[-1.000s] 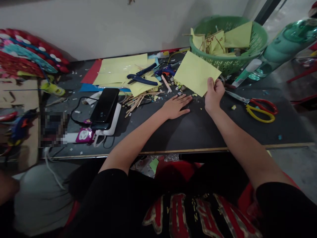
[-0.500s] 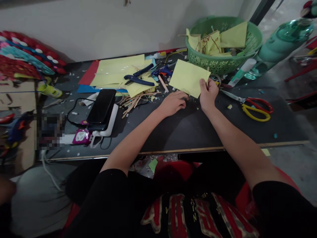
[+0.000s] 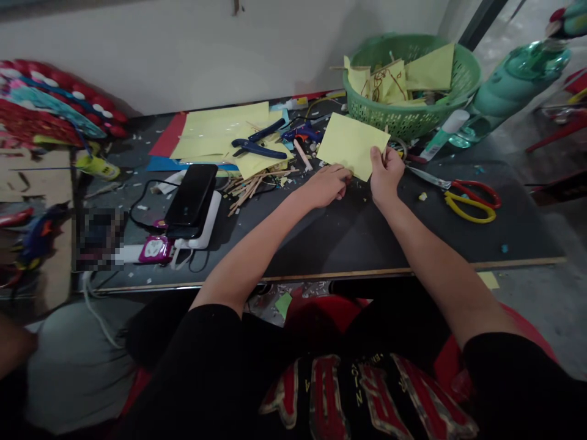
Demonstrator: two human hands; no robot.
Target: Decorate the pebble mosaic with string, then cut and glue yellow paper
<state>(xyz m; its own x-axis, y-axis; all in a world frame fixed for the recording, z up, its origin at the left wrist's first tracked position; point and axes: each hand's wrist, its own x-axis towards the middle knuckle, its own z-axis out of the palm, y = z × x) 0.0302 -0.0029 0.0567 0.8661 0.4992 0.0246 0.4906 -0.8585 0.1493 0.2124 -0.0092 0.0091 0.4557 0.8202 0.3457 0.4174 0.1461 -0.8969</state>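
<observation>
A yellow paper sheet (image 3: 349, 144) is held tilted just above the black table (image 3: 348, 238). My right hand (image 3: 384, 173) pinches its right lower corner, thumb on top. My left hand (image 3: 326, 184) has curled fingers at the sheet's lower left edge and touches it; whether it grips the paper is unclear. Both forearms reach from the near edge across the table.
A green basket (image 3: 413, 119) with yellow scraps stands behind the sheet. Red and yellow scissors (image 3: 468, 195) lie to the right. Blue pliers (image 3: 257, 146) rest on yellow sheets (image 3: 215, 131), wooden sticks (image 3: 250, 186) beside them. A black phone (image 3: 191, 197) sits on a white charger. A green bottle (image 3: 509, 88) leans at far right.
My right hand brought the yellow sheet down and left toward the table. My left hand went from lying flat to curled at the sheet's lower edge.
</observation>
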